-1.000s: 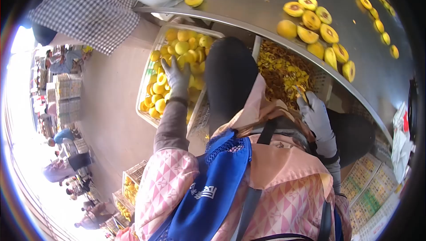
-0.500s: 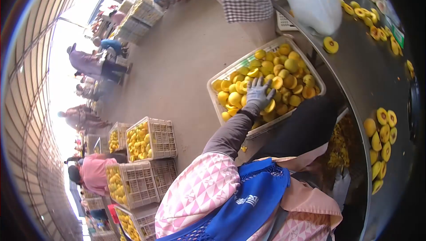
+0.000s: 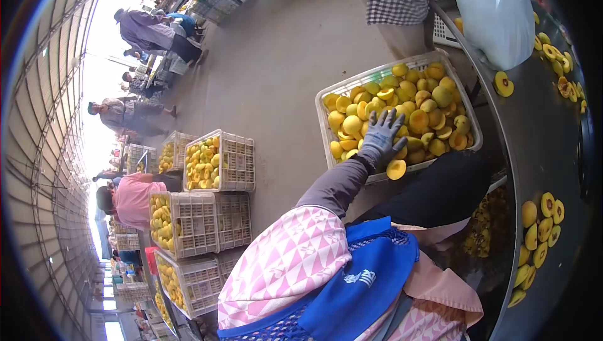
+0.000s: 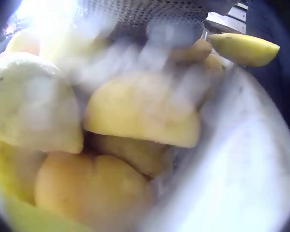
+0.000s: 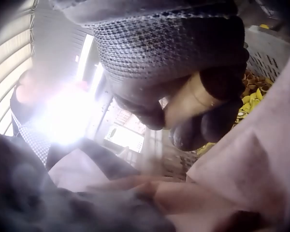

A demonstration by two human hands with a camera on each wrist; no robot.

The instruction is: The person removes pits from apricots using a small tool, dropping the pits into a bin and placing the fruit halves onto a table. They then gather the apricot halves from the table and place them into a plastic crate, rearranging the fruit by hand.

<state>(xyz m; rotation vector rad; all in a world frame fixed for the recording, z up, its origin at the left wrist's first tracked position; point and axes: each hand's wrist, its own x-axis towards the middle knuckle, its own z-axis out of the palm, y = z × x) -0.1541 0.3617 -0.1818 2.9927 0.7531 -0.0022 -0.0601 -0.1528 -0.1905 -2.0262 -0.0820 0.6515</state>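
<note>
My gloved left hand (image 3: 382, 139) lies with spread fingers on yellow peaches (image 3: 414, 93), some halved, in a white plastic crate (image 3: 377, 76). A peach half (image 3: 396, 169) sits at the near rim, just below the thumb. Up close in the left wrist view, peach pieces (image 4: 142, 108) fill the space under the blurred glove. Outside the head view, my gloved right hand (image 5: 174, 63) grips a tan handle (image 5: 191, 101) with curled fingers; the tool's working end is hidden.
A metal table (image 3: 540, 146) at right bears halved peaches (image 3: 540, 255) and a tied white plastic bag (image 3: 493, 17). Peach scraps (image 3: 480, 231) lie in a container below it. Stacked peach crates (image 3: 235, 162) stand at left. Other people (image 3: 138, 193) work beyond; my knee (image 3: 433, 184) borders the crate.
The head view has swung left, and the right hand has gone out of it. My left hand has moved over the peaches toward the near rim, where a peach half now shows by the thumb.
</note>
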